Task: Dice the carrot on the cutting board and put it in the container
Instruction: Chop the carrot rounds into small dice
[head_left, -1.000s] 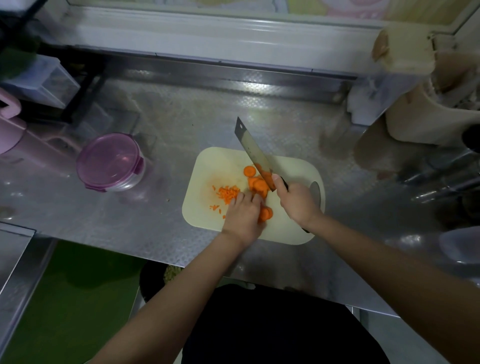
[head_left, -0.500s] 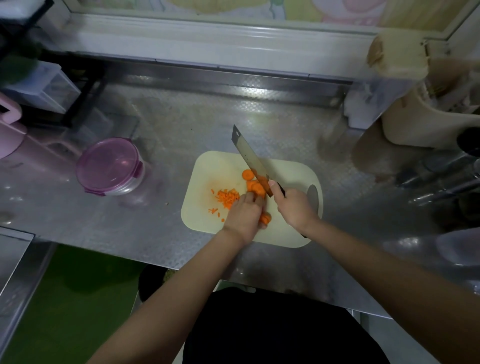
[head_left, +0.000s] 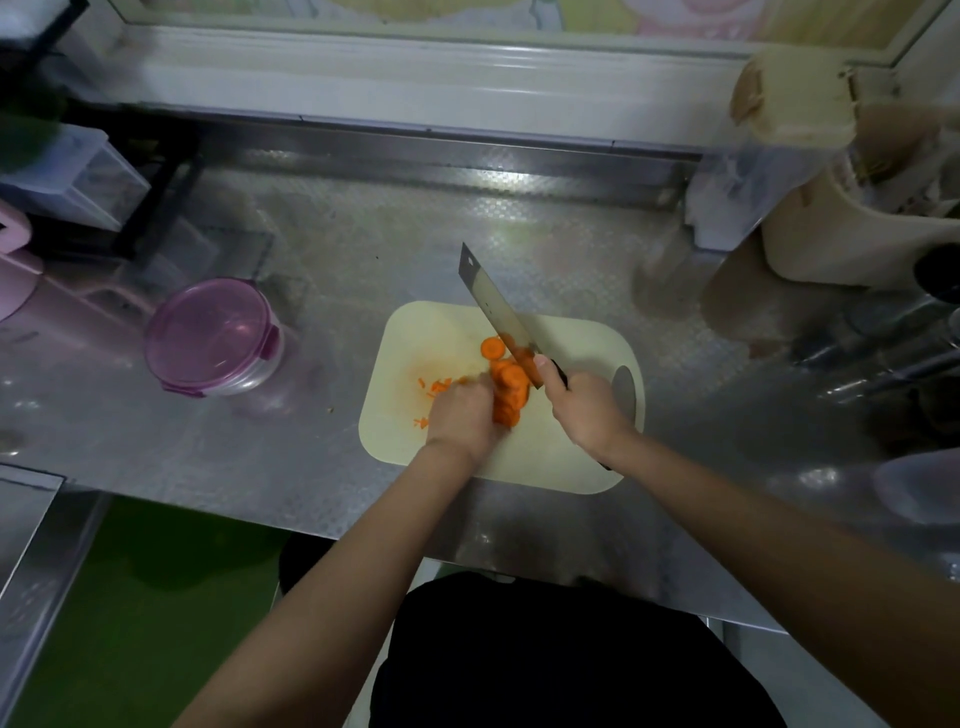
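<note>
On the steel counter (head_left: 363, 249), near its front edge, lies a pale cutting board (head_left: 431, 332). Well to the board's left stands the round container (head_left: 210, 335). Its purple see-through lid is clipped on, and what it holds cannot be made out through the lid. A cleaver (head_left: 493, 306) slants over the board, its tip up and away and the heel of its blade down among the carrot. The right hand (head_left: 587, 410) grips the dark handle, fingers wrapped tight and thumb against the blade's base. The left hand (head_left: 462, 415), blurred, has its fingers curled together against the left side of the carrot slices (head_left: 511, 389), steadying the pile at the board's middle. One loose slice (head_left: 492, 347) lies just beyond the pile. Small diced bits (head_left: 439, 387) are scattered on the board by the left hand's knuckles.
</note>
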